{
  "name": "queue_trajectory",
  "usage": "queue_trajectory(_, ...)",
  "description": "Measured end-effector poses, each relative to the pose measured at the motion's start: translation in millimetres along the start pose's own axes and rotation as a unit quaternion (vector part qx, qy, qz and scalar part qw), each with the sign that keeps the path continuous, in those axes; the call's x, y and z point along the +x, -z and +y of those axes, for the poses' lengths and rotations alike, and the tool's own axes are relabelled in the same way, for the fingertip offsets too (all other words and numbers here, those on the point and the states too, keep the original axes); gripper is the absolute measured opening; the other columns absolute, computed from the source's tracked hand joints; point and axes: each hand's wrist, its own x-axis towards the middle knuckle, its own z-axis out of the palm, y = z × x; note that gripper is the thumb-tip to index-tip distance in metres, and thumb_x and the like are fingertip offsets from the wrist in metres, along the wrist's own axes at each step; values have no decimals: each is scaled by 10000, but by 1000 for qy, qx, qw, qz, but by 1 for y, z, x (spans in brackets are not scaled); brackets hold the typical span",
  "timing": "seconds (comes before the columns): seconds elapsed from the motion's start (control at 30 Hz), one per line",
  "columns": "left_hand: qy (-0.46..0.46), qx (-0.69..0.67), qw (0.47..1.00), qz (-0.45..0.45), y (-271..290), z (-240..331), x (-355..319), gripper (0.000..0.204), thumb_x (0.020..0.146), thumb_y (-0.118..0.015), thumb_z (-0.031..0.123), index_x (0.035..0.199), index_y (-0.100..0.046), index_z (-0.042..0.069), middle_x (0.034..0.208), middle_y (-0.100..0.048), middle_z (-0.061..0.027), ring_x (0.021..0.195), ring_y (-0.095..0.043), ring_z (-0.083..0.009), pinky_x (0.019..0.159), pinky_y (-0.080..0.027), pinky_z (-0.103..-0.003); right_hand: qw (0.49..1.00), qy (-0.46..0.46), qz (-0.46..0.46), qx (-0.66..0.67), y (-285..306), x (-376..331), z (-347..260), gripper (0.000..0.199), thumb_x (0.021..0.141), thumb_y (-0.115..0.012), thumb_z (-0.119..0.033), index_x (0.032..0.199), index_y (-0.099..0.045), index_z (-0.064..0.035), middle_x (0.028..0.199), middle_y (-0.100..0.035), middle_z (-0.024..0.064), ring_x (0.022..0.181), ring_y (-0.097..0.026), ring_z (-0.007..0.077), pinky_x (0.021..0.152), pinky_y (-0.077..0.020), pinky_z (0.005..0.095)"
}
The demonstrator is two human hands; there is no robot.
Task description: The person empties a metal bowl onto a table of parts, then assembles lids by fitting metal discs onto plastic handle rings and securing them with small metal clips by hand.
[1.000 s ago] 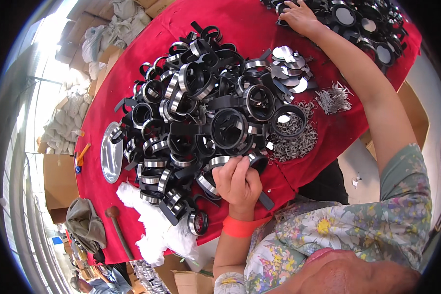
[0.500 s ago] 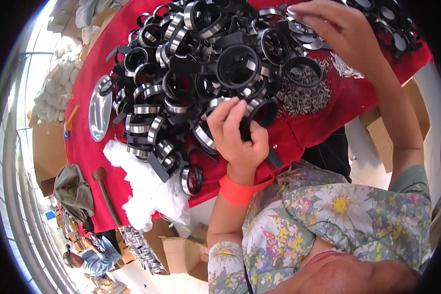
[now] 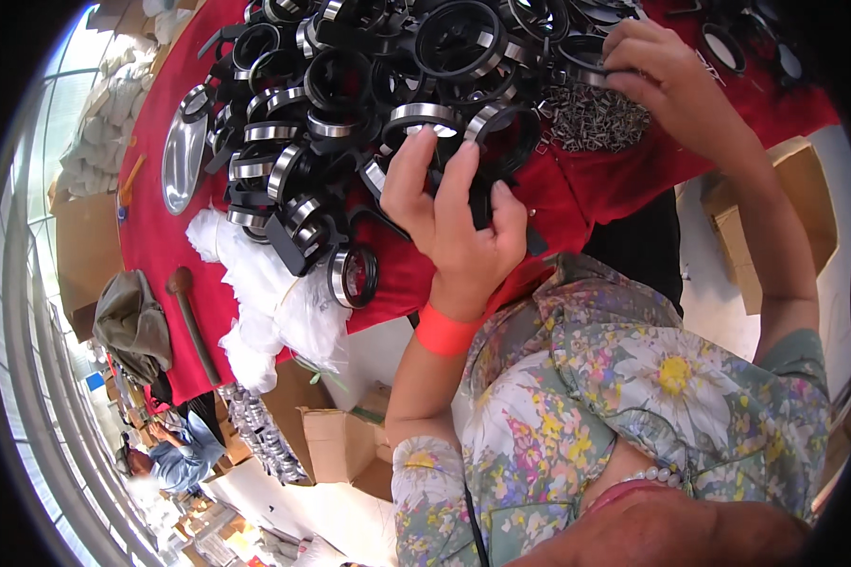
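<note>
Far on the left a shiny metal plate (image 3: 182,161) lies on the red cloth (image 3: 161,255) that covers the table. Below it is a brown wooden mallet (image 3: 194,321), and just beside that is a heap of white plastic bags (image 3: 265,302). Next comes a big pile of black and silver rings (image 3: 350,85). One ring (image 3: 352,276) stands on its edge, apart from the pile, near the bags.

The person's left hand (image 3: 454,213) has an orange wristband (image 3: 444,333). Its fingers are curled around a black ring part (image 3: 506,142) at the near edge of the pile and hold it.

Further right is a small heap of little metal clips (image 3: 596,118). The right hand (image 3: 667,80) sits over the clips, fingers bent and pinched on a ring (image 3: 577,71) at the pile's edge. A cardboard box (image 3: 794,217) stands on the floor at the right.
</note>
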Motion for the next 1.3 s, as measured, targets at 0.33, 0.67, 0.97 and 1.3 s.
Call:
queue_trajectory(0.33,22,-12,999,44,6,7,-7,420,786,-659,17,1198,-582,14,1366,-449,-215,1237,-453,-371,1018,-407,-460,688,-90,162,702,31,-16,11,285,1032,-482,-195,1193,-556,29,1046,-603,74,871,-559,114,883,-462,321)
queue_trajectory(0.67,28,-80,979,-186,18,53,21,616,919,-625,431,1326,-483,-10,1240,-630,-165,1205,-543,-350,1107,-261,-530,726,-112,87,673,-4,-20,-112,302,949,-588,-263,803,-562,1,834,-551,140,557,-505,98,530,-423,224)
queue_trajectory(0.97,253,-361,897,18,26,58,-1,460,811,-741,98,1177,-474,17,1091,-647,-203,948,-665,-273,935,-482,-444,921,-249,234,187,20,-21,6,236,977,-551,-169,1092,-636,19,991,-652,74,928,-617,130,855,-472,271)
queue_trajectory(1.3,425,-570,702,-40,24,69,3,576,896,-699,429,1157,-414,3,1044,-587,-176,665,-630,-199,662,-574,-386,942,-272,121,-156,-5,-17,105,239,894,-644,-233,994,-670,-18,954,-657,161,877,-648,325,768,-504,402)
